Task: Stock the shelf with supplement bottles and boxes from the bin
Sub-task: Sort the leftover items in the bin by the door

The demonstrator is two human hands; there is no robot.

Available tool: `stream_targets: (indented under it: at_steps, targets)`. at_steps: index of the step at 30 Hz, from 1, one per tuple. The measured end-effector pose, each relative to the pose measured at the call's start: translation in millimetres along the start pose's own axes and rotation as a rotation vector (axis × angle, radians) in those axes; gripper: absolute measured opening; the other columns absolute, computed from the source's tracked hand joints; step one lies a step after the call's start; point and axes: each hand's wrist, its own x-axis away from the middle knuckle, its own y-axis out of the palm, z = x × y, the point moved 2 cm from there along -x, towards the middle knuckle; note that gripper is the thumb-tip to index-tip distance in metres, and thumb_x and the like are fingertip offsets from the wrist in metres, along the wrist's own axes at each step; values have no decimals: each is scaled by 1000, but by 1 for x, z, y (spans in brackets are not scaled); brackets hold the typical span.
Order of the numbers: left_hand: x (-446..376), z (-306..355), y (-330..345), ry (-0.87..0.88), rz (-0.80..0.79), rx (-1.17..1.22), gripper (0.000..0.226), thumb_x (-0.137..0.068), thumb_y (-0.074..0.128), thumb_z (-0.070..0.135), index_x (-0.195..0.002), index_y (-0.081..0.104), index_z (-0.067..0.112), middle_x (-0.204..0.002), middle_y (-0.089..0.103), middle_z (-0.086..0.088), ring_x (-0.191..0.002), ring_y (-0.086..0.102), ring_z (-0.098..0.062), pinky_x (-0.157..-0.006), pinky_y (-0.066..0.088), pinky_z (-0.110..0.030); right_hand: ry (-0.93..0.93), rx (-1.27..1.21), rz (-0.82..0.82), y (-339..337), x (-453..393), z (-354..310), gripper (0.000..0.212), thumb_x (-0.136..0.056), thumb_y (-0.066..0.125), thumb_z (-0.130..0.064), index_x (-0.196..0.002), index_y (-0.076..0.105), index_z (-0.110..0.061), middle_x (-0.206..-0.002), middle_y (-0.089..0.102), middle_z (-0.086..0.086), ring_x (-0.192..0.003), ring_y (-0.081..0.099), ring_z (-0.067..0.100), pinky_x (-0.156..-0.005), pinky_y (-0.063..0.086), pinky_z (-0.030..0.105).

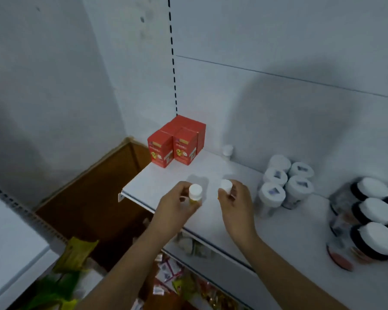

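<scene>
Pale grey-white back wall [278, 36], horizontal seam across it; black slotted upright [172, 52] running vertically; brown wooden panel [94, 198] lower left; white surface [7, 238] at left edge; dim, bluish light, soft shadows on wall

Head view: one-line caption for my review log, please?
Left hand and right hand each hold a white-capped bottle over the shelf near red boxes.

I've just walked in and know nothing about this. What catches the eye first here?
The red boxes stand out, clustered at the shelf's back left corner. In front, the left hand and the right hand each hold a small white-capped bottle above the shelf. White-lidded jars crowd the right.
</scene>
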Motion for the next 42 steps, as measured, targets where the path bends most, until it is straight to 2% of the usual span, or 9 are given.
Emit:
stream_targets:
  at_steps: [2,5,10,17,22,28,35,40,42]
  targets:
    - [-21,-4,8,62,-14,-35,26,-86,74,29,-106,58,33,-100,59,22,-94,55,4,-79,40,-7,14,70,76,6,-11,1,10,-95,58,-14,-102,56,-20,-97,56,0,-91,54,19,-79,41,28]
    - [-47,-14,23,170,-105,-89,30,-88,71,27,-117,62,25,-108,62,9,-98,56,-7,-88,44,-19,55,116,149,12,-29,8,13,-95,60,-15,-107,59,-18,-97,51,-4,-92,51,16,-76,33,22]
    - [-95,-19,39,305,-168,-185,25,-92,67,27,-115,65,18,-107,60,5,-98,54,-10,-84,32,-5,73,189,222,18,-66,24,11,-93,63,-16,-103,61,-12,-96,55,2,-90,51,18,-72,31,24]
    - [-150,-24,64,472,-222,-350,42,-94,53,34,-129,59,10,-129,56,-6,-119,48,-20,-103,31,-18,120,237,365,25,-112,39,15,-93,64,-10,-105,62,-1,-106,62,19,-100,57,33,-84,36,28]
    - [-167,-24,79,460,-188,-276,43,-93,55,26,-133,55,11,-135,53,-5,-127,46,-19,-110,30,-21,87,261,457,28,-118,43,12,-87,65,1,-98,62,-3,-99,63,17,-92,61,34,-84,50,45]
    - [-178,-23,87,488,-123,-309,41,-87,56,41,-120,61,17,-123,58,1,-115,51,-18,-99,39,-29,73,275,458,29,-118,45,14,-85,64,2,-96,62,-7,-96,63,12,-89,60,29,-81,50,42]
    - [-175,-19,81,506,-123,-295,44,-84,58,33,-126,60,17,-126,59,0,-117,51,-18,-101,40,-29,99,294,412,27,-117,37,18,-85,59,3,-98,62,-9,-100,61,9,-93,57,23,-85,47,37]
    - [-170,-22,77,448,-211,-330,54,-86,65,34,-134,54,13,-135,53,-3,-126,46,-23,-106,34,-29,199,235,238,30,-84,15,46,-88,58,-2,-133,47,-3,-134,47,13,-124,45,21,-106,26,16]
    - [-160,-25,73,408,-237,-348,56,-86,67,36,-132,51,8,-138,50,-8,-130,42,-26,-106,27,-24,225,265,200,31,-63,5,54,-92,56,-7,-142,37,0,-143,39,15,-134,37,23,-110,20,16]
